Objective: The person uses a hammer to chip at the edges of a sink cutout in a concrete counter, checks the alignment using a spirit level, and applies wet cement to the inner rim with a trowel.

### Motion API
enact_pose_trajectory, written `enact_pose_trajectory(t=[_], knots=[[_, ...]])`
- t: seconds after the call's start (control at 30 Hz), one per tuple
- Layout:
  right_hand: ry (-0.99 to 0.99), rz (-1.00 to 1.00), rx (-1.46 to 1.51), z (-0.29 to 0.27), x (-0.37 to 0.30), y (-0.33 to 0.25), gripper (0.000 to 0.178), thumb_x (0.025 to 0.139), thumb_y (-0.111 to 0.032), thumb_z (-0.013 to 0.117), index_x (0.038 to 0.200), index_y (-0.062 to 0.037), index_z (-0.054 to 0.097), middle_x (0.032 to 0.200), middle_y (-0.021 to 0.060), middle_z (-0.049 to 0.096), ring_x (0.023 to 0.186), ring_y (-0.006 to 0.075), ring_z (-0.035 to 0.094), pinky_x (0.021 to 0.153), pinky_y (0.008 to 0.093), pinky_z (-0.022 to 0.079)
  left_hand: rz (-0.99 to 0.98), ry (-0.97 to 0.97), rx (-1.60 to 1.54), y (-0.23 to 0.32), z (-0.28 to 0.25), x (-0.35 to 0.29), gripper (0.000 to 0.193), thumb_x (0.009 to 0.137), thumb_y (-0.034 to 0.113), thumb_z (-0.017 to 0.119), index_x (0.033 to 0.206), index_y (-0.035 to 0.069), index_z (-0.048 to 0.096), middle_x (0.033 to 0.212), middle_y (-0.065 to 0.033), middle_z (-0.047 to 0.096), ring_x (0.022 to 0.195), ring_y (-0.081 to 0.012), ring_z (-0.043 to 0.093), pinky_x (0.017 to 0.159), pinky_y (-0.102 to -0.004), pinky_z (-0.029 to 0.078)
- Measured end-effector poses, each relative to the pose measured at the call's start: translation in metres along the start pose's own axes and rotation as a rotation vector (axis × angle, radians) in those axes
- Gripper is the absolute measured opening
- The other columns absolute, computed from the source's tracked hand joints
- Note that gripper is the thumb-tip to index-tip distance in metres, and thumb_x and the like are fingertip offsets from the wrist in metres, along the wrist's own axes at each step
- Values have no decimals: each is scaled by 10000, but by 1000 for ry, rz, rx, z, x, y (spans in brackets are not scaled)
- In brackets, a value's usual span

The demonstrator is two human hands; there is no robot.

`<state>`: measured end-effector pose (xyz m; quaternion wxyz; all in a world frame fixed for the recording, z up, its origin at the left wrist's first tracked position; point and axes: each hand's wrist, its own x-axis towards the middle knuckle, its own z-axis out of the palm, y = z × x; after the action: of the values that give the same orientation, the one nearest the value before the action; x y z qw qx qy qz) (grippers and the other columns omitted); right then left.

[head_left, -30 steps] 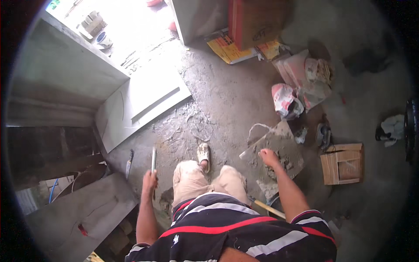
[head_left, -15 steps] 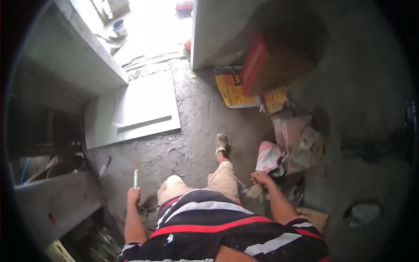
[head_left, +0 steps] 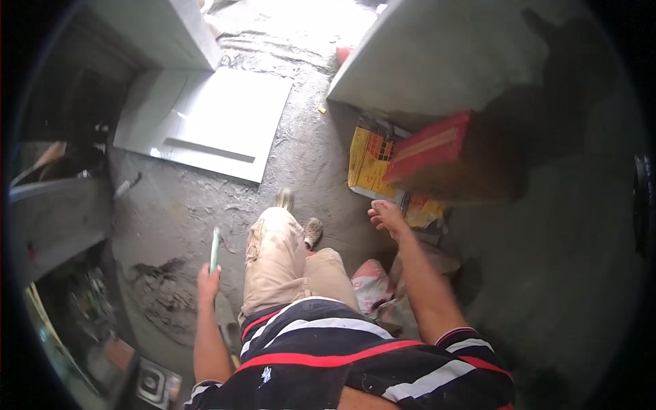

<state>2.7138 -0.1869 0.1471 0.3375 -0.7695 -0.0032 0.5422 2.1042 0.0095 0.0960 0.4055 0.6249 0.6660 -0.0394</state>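
A slim pale green stick-like tool [head_left: 215,247] points up and away from my left hand [head_left: 208,280], which is closed around its lower end. What kind of tool it is cannot be made out. My right hand [head_left: 388,217] hangs in front of me with its fingers loosely curled and partly apart, and nothing shows in it. Beyond it a red and brown cardboard box [head_left: 437,154] stands by the wall, on or against yellow printed packaging [head_left: 369,160]. A large white tile or panel [head_left: 225,102] lies on the floor ahead to the left, with a thin grey strip [head_left: 210,150] on it.
Rough grey cement floor [head_left: 307,143] leads to a bright doorway between two walls. A dark heap of mortar [head_left: 167,290] lies to my left. Crumpled bags [head_left: 374,283] are beside my right leg. A low ledge [head_left: 61,225] runs along the left side.
I have stepped forward, and the white panel and box now appear nearer. My right hand has swung forward from beside the bags. The green tool is still in my left hand.
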Motion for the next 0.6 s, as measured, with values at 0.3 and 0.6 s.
enact_pose_trajectory(t=[0.3, 0.6], knots=[[42, 183, 14, -34, 175, -95, 502, 1017, -396, 608, 1422, -120, 496, 919, -2, 684, 748, 117, 639, 599, 310, 513, -290, -284, -1286, 316, 138, 181, 222, 987, 311, 655, 1000, 128, 530, 750, 4, 557, 523, -91, 536, 426, -261, 440], [21, 102, -156, -39, 459, -78, 547, 1024, -410, 575, 1490, -151, 455, 955, -12, 644, 746, 94, 605, 582, 296, 489, -503, -444, -1235, 378, 362, 253, 244, 999, 339, 640, 965, 116, 544, 750, -1, 573, 537, -78, 542, 458, -248, 460]])
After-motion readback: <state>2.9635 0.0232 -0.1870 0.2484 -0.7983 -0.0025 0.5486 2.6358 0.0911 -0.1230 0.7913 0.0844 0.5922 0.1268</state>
